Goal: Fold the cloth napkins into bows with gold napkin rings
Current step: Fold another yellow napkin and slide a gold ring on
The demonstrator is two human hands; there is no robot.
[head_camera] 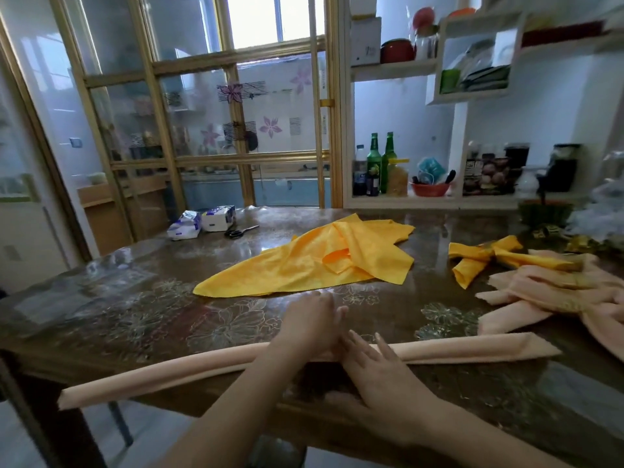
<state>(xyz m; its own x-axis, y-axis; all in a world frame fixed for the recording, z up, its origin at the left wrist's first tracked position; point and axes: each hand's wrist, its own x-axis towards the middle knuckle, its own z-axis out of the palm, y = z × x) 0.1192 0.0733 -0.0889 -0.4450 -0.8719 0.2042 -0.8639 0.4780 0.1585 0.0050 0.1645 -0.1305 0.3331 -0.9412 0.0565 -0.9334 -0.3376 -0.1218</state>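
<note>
I see the peach napkin strip (472, 349) on the surface (169, 309) at its near edge, its long axis running from lower left to right of frame. My left grip (312, 324) and right grip (381, 373) press its middle with straight fingers and clasp nothing. Each end lies outward from its own grip.

Your two arms are bare from the hands back to the picture's edge, the left forearm (236, 396) coming in from about 7 o'clock and the right forearm (472, 430) from about 4 o'clock. Your left hand (312, 327) and right hand (378, 369) are bare too and slim-fingered. The right hand's fingertips (352, 333) show nails reaching just past the tips; finer detail is blurred.
</note>
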